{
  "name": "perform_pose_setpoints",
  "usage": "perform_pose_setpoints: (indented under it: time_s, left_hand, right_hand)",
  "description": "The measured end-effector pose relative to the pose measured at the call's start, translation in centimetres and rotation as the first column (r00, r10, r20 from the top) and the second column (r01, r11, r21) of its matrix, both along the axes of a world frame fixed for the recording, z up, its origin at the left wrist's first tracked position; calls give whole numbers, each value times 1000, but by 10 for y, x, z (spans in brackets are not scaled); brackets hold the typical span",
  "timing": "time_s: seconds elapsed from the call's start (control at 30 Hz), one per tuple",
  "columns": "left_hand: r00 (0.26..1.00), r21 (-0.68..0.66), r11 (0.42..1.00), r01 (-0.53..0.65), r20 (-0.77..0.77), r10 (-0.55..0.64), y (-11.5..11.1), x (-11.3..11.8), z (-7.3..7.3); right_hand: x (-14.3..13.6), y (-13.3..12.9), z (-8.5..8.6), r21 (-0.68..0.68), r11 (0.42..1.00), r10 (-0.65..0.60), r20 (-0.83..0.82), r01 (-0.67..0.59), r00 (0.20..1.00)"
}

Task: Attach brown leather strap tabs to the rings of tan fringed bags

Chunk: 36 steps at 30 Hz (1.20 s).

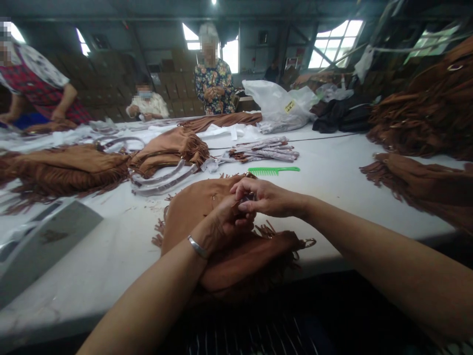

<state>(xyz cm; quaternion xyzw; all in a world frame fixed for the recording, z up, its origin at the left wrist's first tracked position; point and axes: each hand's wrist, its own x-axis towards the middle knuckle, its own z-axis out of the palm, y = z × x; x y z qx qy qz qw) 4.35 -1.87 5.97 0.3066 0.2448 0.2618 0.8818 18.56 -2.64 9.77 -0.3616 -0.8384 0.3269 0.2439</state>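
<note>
A brown fringed handbag (pixel 188 204) lies on the white table in front of me, its near side hanging toward the table edge. Over its middle, my left hand (pixel 231 214) is closed, with a bracelet at the wrist. Against it, my right hand (pixel 262 196) is closed too, thumb and fingers pinched together. Something small and dark shows between the fingers of both hands, but its kind is hidden. A metal ring (pixel 309 242) sticks out at the bag's right end. Just beyond my hands lies a green comb (pixel 273 170).
Plastic-wrapped straps (pixel 264 149) lie behind the comb. More brown bags (pixel 162 148) rest at the left, and a large pile of them (pixel 424 103) rises at the right. A grey box-like object (pixel 55 241) stands front left. Several people work across the table.
</note>
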Motion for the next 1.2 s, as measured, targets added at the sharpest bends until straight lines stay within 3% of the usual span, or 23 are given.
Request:
perform_pose_setpoints:
  time_s: [0.07, 0.13, 0.2, 0.27, 0.3, 0.5, 0.67, 0.83, 0.97, 1.07, 1.2]
  left_hand:
    - [997, 42, 999, -12, -72, 15, 2, -2, 2]
    - [964, 207, 978, -32, -252, 85, 7, -6, -2]
    - [874, 491, 871, -5, -422, 243, 13, -13, -9]
    - [813, 691, 722, 33, -439, 383, 18, -18, -16]
    - [810, 738, 674, 36, -416, 413, 19, -20, -18]
    - [842, 845, 534, -10, -281, 460, 17, -19, -18]
    - [813, 816, 568, -105, -259, 522, 20, -19, -21]
    - [773, 821, 551, -150, -250, 583, 23, -19, -18]
    - [777, 847, 518, -120, -244, 580, 21, -15, -20]
    - [714, 901, 424, -92, -237, 658, 18, -14, -20]
    - [492, 963, 268, 29, -247, 835, 6, -14, -4]
  right_hand:
    - [8, 9, -12, -71, 993, -104, -92, 97, 990]
    - [19, 18, -25, -153, 977, -175, -182, 148, 968]
    - [28, 23, -37, -261, 959, -178, -245, 112, 953]
    - [34, 25, -43, -353, 935, -146, -283, 39, 948]
    - [35, 24, -44, -379, 925, -135, -295, 14, 946]
    - [27, 26, -32, -389, 921, -120, -352, -29, 928]
    - [37, 32, -30, -209, 977, -105, -292, 44, 951]
    - [60, 29, -30, -49, 990, -139, -188, 133, 972]
    - [45, 19, -22, 191, 976, -90, -69, 102, 994]
    - [23, 17, -22, 53, 999, -12, 58, 9, 998]
    - [25, 21, -36, -131, 980, -155, -13, 152, 988]
